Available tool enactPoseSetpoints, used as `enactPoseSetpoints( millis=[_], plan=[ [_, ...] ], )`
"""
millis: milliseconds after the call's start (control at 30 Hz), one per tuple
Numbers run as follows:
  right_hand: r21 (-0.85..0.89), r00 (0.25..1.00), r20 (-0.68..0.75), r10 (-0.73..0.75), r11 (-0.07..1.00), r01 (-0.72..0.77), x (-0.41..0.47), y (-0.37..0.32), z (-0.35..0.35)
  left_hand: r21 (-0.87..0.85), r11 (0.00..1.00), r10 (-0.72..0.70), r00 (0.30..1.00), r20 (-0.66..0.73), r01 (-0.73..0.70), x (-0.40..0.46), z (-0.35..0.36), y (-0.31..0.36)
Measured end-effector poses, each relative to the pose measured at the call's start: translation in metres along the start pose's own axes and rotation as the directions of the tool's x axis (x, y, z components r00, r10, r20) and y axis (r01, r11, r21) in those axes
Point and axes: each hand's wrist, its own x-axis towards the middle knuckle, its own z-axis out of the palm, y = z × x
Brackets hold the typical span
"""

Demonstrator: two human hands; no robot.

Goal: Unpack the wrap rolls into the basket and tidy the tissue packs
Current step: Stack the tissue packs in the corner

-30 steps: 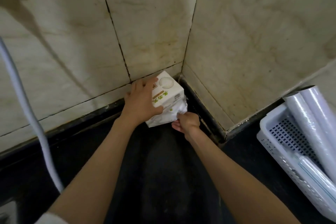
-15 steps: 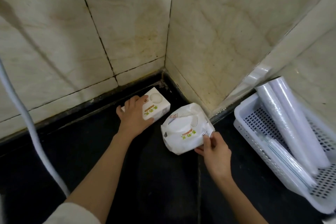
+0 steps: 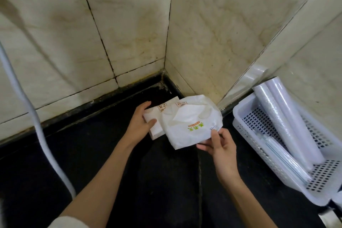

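Tissue packs sit in the wall corner on the dark table (image 3: 111, 163) — a boxy pack (image 3: 157, 127) w/ the left hand (image 3: 138, 122) gripping its end, fingers on top & thumb on the near side. An opened soft pack (image 3: 192, 126) w/ a tissue poking out lies partly over it; the right hand (image 3: 220, 146) pinches its near right corner betw. thumb & fingers. Wrap rolls (image 3: 285, 122) lie slanted in the white basket (image 3: 249, 131) at right, well apart from the packs. A white hose (image 3: 37, 126) runs down the left side.
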Motion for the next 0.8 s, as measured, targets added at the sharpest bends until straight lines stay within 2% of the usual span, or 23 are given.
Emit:
enactPoseSetpoints(
  millis=[67, 133, 200, 267, 367, 433, 533, 633, 700, 800],
  plan=[
    [0.009, 1.000, 0.020, -0.007, 1.000, 0.007, 0.010, -0.003, 0.010, -0.282, 0.957, -0.109, 0.986, -0.124, 0.070, -0.005, 0.004, -0.003],
    [-0.007, 0.998, 0.058, 0.014, 1.000, -0.014, 0.022, -0.003, 0.021, -0.547, 0.828, -0.266, 0.946, -0.183, 0.127, -0.012, 0.003, -0.011],
    [-0.038, 0.993, 0.092, 0.076, 0.997, -0.073, 0.035, 0.001, 0.031, -0.652, 0.744, -0.336, 0.925, -0.176, 0.146, -0.019, 0.001, -0.019],
    [-0.094, 0.987, 0.049, 0.154, 0.984, -0.149, 0.046, 0.007, 0.037, -0.628, 0.764, -0.310, 0.937, -0.160, 0.145, -0.024, 0.003, -0.019],
    [-0.117, 0.971, -0.041, 0.234, 0.964, -0.237, 0.056, 0.017, 0.042, -0.461, 0.878, -0.188, 0.978, -0.093, 0.125, -0.031, 0.009, -0.014],
    [-0.111, 0.965, -0.035, 0.259, 0.959, -0.262, 0.058, 0.018, 0.044, -0.306, 0.947, -0.108, 0.994, -0.007, 0.100, -0.032, 0.011, -0.011],
    [-0.098, 0.948, 0.050, 0.315, 0.946, -0.309, 0.055, 0.012, 0.042, -0.170, 0.980, -0.102, 0.994, 0.043, 0.108, -0.031, 0.010, -0.010],
    [-0.105, 0.909, 0.181, 0.375, 0.926, -0.362, 0.043, 0.005, 0.030, -0.074, 0.985, -0.161, 0.986, -0.039, 0.158, -0.032, 0.009, -0.004],
    [-0.174, 0.908, 0.207, 0.364, 0.927, -0.332, 0.031, 0.002, 0.016, -0.057, 0.985, -0.171, 0.977, -0.125, 0.165, -0.035, 0.009, 0.005],
    [-0.254, 0.941, 0.168, 0.293, 0.935, -0.246, 0.007, -0.002, -0.017, 0.020, 0.998, -0.054, 0.965, -0.258, 0.061, -0.055, 0.016, 0.024]
  ],
)
